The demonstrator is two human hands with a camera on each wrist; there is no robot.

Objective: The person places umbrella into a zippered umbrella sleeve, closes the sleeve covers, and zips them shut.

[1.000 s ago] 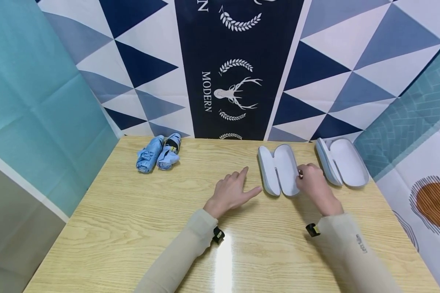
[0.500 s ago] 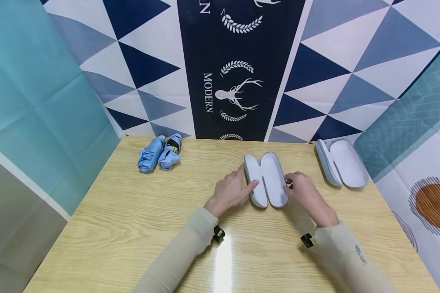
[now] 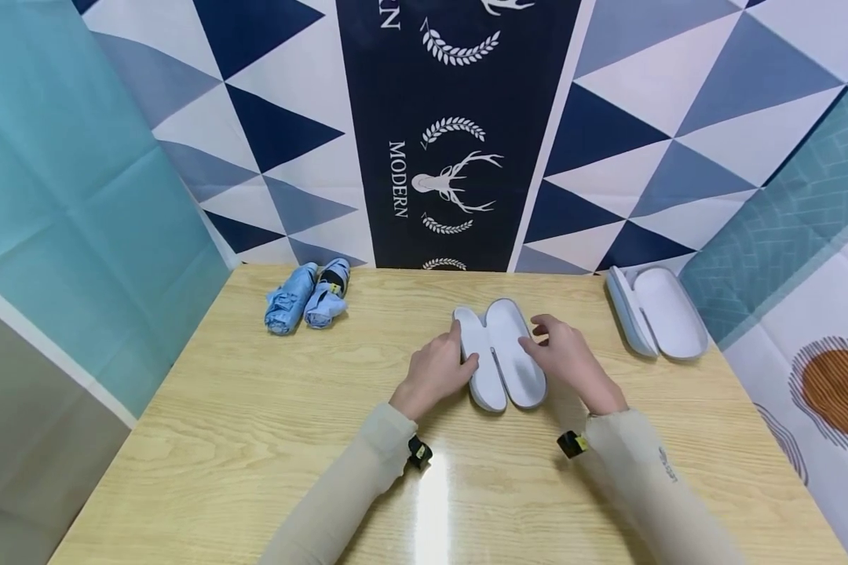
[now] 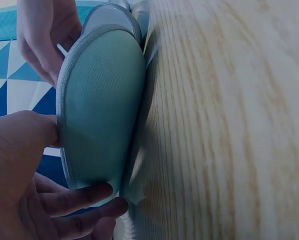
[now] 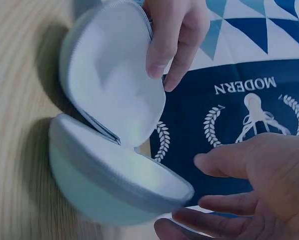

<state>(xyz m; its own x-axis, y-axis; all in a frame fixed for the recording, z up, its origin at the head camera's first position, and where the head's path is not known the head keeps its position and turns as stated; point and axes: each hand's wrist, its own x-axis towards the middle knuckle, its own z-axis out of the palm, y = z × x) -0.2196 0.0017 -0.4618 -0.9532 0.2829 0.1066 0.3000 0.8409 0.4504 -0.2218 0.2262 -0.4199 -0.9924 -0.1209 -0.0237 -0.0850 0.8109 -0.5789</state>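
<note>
An open glasses case (image 3: 514,362), pale blue outside and white inside, lies on the wooden table in front of me. My left hand (image 3: 433,375) holds its left half, thumb over the rim on the inner side. In the left wrist view the fingers (image 4: 74,202) lie against the outer shell. My right hand (image 3: 569,359) is beside the right half, its thumb and fingers spread apart. The right wrist view has this hand (image 5: 269,182) by the case's rim with nothing gripped; whether a fingertip touches the rim I cannot tell.
A second open glasses case (image 3: 667,314) lies at the table's back right corner. Two rolled blue bundles, perhaps folded umbrellas, sit at the back left: a left bundle (image 3: 291,300) and a right bundle (image 3: 327,294). Patterned cloth (image 3: 438,133) hangs behind the table.
The glasses case has come left and nearer with my right hand. My left hand has taken hold of its left half. The right fingers have loosened from the right rim.
</note>
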